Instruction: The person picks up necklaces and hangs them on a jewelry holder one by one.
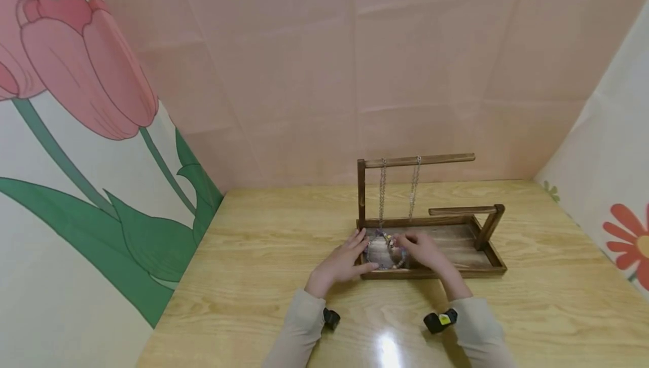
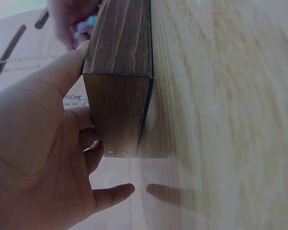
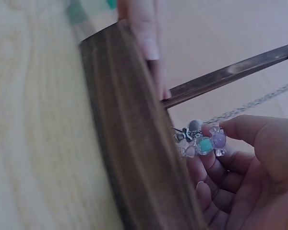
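A beaded bracelet with clear, teal and purple beads lies in a loop at the left end of a dark wooden tray. My right hand pinches part of it between thumb and fingers; beads show beside the fingertips in the right wrist view. My left hand rests at the tray's left front corner, thumb on the front rim and fingers spread along the left end wall. In the left wrist view, the little finger stands out straight beside that end wall.
Two silver chains hang from the tall wooden bar at the tray's back left. A lower bar stands at the right end. The tray sits on a wood-grain table before a pink backdrop.
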The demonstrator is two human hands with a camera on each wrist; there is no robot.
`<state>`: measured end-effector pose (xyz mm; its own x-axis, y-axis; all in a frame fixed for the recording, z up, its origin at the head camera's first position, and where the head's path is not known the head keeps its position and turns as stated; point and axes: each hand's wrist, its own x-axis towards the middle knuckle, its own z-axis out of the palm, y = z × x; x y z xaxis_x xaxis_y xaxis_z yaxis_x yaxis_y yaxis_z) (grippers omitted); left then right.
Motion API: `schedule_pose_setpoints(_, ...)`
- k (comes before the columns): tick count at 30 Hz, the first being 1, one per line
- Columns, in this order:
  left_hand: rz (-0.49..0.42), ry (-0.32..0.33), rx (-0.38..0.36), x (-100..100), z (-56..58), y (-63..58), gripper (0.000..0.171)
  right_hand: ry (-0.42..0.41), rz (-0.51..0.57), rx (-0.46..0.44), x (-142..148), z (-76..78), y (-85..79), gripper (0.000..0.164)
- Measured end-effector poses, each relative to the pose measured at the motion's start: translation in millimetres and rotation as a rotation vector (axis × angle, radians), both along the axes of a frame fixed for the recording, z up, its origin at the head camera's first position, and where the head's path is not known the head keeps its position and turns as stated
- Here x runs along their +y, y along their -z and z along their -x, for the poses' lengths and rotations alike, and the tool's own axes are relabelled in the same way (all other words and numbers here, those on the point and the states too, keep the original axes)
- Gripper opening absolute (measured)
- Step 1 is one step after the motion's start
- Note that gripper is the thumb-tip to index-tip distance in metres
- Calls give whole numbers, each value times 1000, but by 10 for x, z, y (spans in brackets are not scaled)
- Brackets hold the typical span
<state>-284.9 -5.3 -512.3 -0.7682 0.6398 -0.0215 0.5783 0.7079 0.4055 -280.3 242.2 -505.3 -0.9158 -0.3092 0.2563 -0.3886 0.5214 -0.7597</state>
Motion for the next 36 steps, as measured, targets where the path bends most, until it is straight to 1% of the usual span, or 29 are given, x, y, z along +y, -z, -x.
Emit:
schedule_pose_setpoints(1, 2, 1, 3, 0, 1, -1, 78, 6, -3, 11, -20, -6, -29, 35)
schedule_pose_setpoints(2, 4, 1, 5, -1, 2, -4, 78, 31, -7, 3, -56, -21, -87, 34)
schedule_pose_setpoints(3, 7, 0, 7, 0, 4, -3, 79, 55, 6, 14, -59, -10, -69, 33)
schedule_pose_setpoints(5, 5, -1, 0, -3, 1, -12, 78, 45, 19, 8, -41, -18, -112, 34)
schedule_pose_setpoints(6, 3, -1, -4, -4, -2, -19, 78, 58, 25, -10, -43, -15, -125, 34)
schedule_pose_setpoints(7, 3, -2, -6, -3, -2, -23, 78, 51, 29, -32, -42, -28, -167, 34)
schedule_pose_setpoints(8, 1, -3, -10, -3, -2, -26, 78, 55, 43, -33, -46, -43, -195, 34)
schedule_pose_setpoints(10, -1, -4, -12, 0, -3, -32, 78, 50, 63, -7, -44, -51, -217, 35)
schedule_pose_setpoints(13, 3, -6, -6, 5, -1, -27, 78, 67, 80, 11, -50, -74, -262, 34)
schedule_pose_setpoints(15, 5, -7, -4, 4, -2, -27, 77, 92, 84, -1, -51, -80, -288, 35)
schedule_pose_setpoints(17, 6, -6, -3, 2, -3, -27, 77, 118, 77, -40, -54, -95, -333, 36)
schedule_pose_setpoints(20, 7, -6, -6, -1, -8, -31, 77, 149, 73, -74, -60, -119, -405, 35)
schedule_pose_setpoints(25, 11, -9, -10, 2, -3, -33, 77, 168, 92, -83, -86, -190, -568, 31)
schedule_pose_setpoints(27, 14, -12, -9, 4, 1, -28, 77, 178, 84, -67, -82, -197, -583, 32)
schedule_pose_setpoints(30, 18, -12, -3, 4, 6, -20, 77, 192, 74, -30, -52, -173, -536, 34)
schedule_pose_setpoints(31, 17, -10, -5, 3, 5, -22, 77, 196, 74, -19, -63, -193, -569, 34)
schedule_pose_setpoints(36, 18, -3, -2, 7, 4, -27, 76, 212, 91, 15, -43, -186, -569, 34)
